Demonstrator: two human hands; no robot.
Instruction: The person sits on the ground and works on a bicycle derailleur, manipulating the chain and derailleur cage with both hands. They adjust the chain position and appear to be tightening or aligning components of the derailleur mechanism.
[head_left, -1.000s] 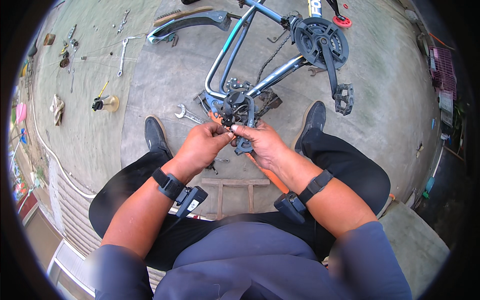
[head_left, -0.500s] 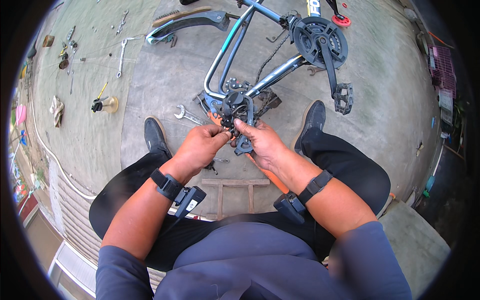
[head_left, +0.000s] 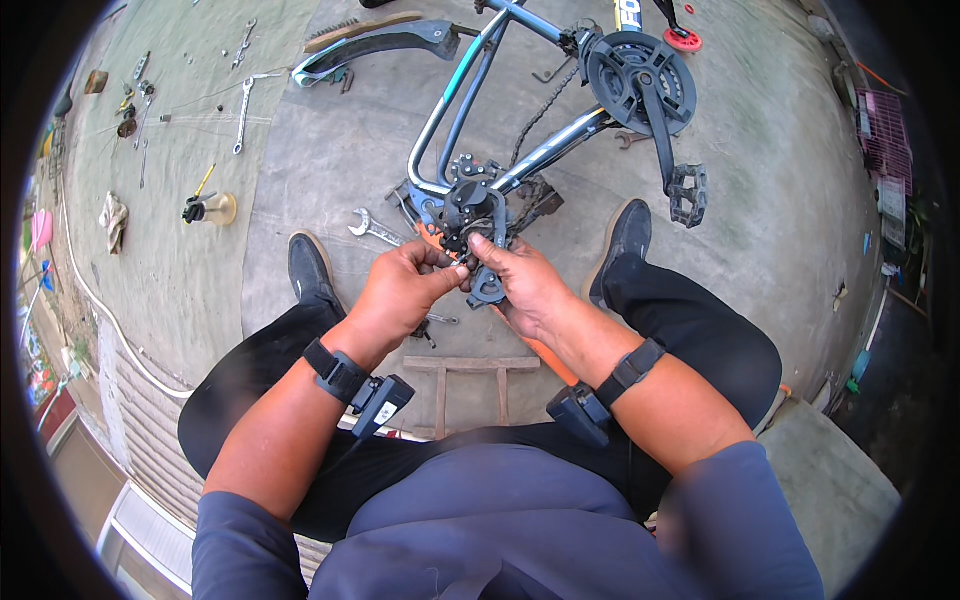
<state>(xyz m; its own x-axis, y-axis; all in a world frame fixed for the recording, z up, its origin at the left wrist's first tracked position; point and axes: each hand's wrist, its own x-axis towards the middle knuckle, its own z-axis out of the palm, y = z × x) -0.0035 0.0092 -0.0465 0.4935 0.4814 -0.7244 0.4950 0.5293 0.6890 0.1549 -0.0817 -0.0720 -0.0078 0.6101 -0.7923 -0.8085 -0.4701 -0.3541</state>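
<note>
A bicycle frame point(head_left: 555, 148) lies before me, its rear end towards my hands. A black rear derailleur point(head_left: 478, 205) is at that end. My right hand point(head_left: 525, 280) grips the derailleur, thumb on its body and fingers hidden behind it. Close against it on the left, my left hand point(head_left: 405, 285) is closed in a pinch at the derailleur's lower side. Whatever sits between those fingertips is too small to make out. An orange bar point(head_left: 545, 358) passes under both hands. Beyond, the crankset point(head_left: 640, 85) carries a black pedal point(head_left: 687, 197).
An open-ended wrench point(head_left: 375, 228) lies left of the derailleur. Further left are a combination wrench point(head_left: 242, 115), a small pot point(head_left: 218, 209) and a rag point(head_left: 113, 222). A mudguard point(head_left: 375, 52) and a wire brush point(head_left: 360, 28) lie at the far side. A wooden frame point(head_left: 470, 365) is between my legs.
My left fingers have shifted slightly at the derailleur, and my right thumb has moved a little. Both hands stay in nearly the same place.
</note>
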